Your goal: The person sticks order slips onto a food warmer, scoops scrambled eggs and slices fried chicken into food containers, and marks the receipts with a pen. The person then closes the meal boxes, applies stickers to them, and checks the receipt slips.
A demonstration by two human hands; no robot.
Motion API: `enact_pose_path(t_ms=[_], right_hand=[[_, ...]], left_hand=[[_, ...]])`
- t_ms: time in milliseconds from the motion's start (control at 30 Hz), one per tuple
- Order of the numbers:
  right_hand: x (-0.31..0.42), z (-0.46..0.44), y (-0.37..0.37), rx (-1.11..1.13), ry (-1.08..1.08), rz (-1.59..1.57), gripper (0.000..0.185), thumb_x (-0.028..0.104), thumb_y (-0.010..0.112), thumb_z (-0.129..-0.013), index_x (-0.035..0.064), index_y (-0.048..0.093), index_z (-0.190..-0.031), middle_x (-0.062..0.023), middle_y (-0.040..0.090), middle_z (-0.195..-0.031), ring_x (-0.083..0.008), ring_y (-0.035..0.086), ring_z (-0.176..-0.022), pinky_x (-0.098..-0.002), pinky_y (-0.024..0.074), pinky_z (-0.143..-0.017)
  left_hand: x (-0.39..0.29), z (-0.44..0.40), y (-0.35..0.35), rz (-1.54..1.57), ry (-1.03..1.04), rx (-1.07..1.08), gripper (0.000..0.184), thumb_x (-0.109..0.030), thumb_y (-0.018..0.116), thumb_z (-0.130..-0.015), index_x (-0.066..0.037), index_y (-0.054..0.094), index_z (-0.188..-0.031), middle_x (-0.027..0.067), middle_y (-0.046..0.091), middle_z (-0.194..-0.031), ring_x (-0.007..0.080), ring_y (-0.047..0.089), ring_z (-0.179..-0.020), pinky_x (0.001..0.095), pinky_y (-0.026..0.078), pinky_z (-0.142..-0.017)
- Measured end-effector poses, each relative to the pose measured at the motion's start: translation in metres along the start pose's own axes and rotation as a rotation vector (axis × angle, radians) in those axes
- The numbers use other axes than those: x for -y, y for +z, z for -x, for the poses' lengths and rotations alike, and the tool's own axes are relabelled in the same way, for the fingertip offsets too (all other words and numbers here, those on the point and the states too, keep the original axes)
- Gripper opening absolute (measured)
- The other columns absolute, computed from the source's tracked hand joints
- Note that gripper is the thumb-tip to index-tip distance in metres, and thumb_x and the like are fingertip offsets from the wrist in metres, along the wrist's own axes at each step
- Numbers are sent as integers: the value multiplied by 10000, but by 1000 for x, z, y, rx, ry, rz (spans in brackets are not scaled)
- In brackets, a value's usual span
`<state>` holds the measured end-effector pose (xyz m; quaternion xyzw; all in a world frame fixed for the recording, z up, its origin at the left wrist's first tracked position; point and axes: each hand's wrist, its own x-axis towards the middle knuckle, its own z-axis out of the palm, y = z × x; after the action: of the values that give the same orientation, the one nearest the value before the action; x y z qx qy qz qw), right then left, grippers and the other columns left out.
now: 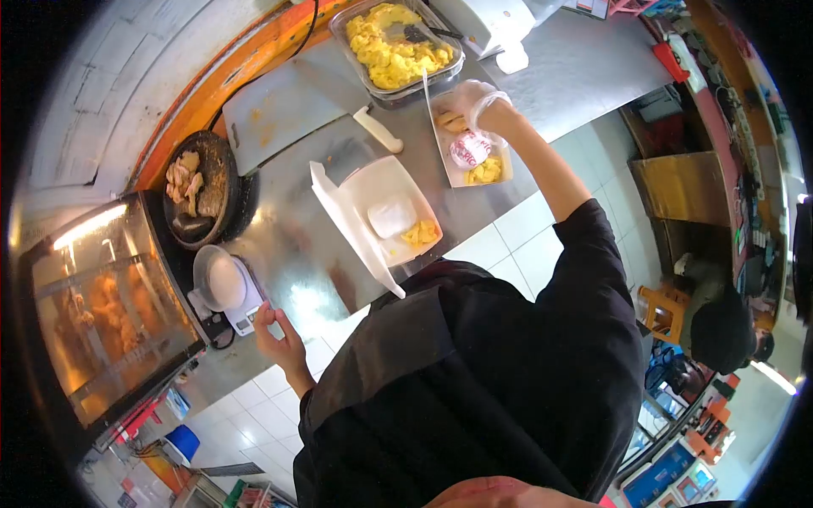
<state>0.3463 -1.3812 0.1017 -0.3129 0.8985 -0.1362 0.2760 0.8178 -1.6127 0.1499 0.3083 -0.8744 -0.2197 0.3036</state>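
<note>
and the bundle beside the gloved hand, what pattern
The bundle has red print on white, clearest in the head view.

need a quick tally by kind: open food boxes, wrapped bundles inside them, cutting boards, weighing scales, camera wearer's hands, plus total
Open food boxes: 2
Wrapped bundles: 2
Cutting board: 1
Weighing scale: 1
Wearer's hands: 2 (left hand, right hand)
Total: 8

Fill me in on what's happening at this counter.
Someone's gloved right hand is over the far food box, which holds yellow food and a red-and-white packet; its exact hold is hidden. Their left hand is empty beside the scale. A nearer box stands open, with a white packet and more yellow food inside.
</note>
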Motion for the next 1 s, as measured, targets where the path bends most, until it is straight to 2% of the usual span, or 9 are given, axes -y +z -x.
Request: enact_pose_path(t_ms=[133,267,333,467,600,667,700,833,1000], right_hand=[[-23,6,0,-262,-269,476,336,75,731,-610,64,644,-934,-189,632,-902,-303,633,-828,-348,524,-683],[-6,30,-5,-112,161,102,273,135,691,-688,56,641,-945,-214,630,-929,-312,627,-847,-398,512,-679],[-22,26,16,-325,-242,42,250,156,645,-745,71,641,-981,-188,641,-896,-298,626,-827,-397,501,-699],[-38,13,-22,-105,-22,468,238,182,615,-784,86,645,-1000,-146,643,-937,-286,613,-856,-377,488,-744],[-61,5,-53,-345,-375,281,207,182,534,-854,97,657,-997,-111,645,-969,-281,600,-860,-373,478,-775],[2,56,-77,-445,-436,644,209,187,538,-861,64,649,-990,-122,641,-998,-279,598,-903,-363,475,-804],[24,66,-78,-551,-520,141,222,198,527,-880,50,640,-1000,-126,632,-1045,-296,582,-966,-358,460,-864],[120,88,-23,-719,-584,-242,300,178,511,-893,35,536,-1156,-116,541,-1194,-280,526,-1074,-342,422,-926],[191,95,58,-567,-535,-659,385,183,512,-894,28,440,-1238,-114,454,-1277,-259,465,-1145,-338,380,-965]], left_hand=[[-4,10,-6,-13,30,-29,229,-39,586,-839,26,570,-1058,69,562,-748,172,527,-675,296,448,-691],[-5,18,-7,3,81,-65,240,-32,588,-832,26,567,-1064,65,567,-745,166,528,-680,293,449,-707],[-7,19,-7,29,54,-33,238,-27,590,-829,24,567,-1060,68,570,-748,165,529,-683,289,449,-707],[-8,10,-16,106,131,-62,236,-35,601,-829,19,566,-1056,70,581,-755,161,535,-692,285,451,-706],[-8,2,-29,142,53,-113,264,-61,609,-831,16,559,-1079,87,605,-818,152,559,-740,273,461,-709],[-22,-5,-30,194,77,-148,198,-72,627,-811,-5,560,-985,109,609,-899,201,567,-863,317,451,-788],[-27,-10,-25,217,123,-214,175,-71,633,-801,-13,554,-947,111,606,-905,221,564,-909,334,444,-817],[-108,-37,-7,448,361,-152,792,-349,800,-602,29,389,-1165,157,451,-1052,272,452,-994,393,381,-886],[-149,-67,31,433,451,-170,764,-141,748,-587,-11,363,-1235,203,396,-1170,393,391,-1099,463,337,-944]])
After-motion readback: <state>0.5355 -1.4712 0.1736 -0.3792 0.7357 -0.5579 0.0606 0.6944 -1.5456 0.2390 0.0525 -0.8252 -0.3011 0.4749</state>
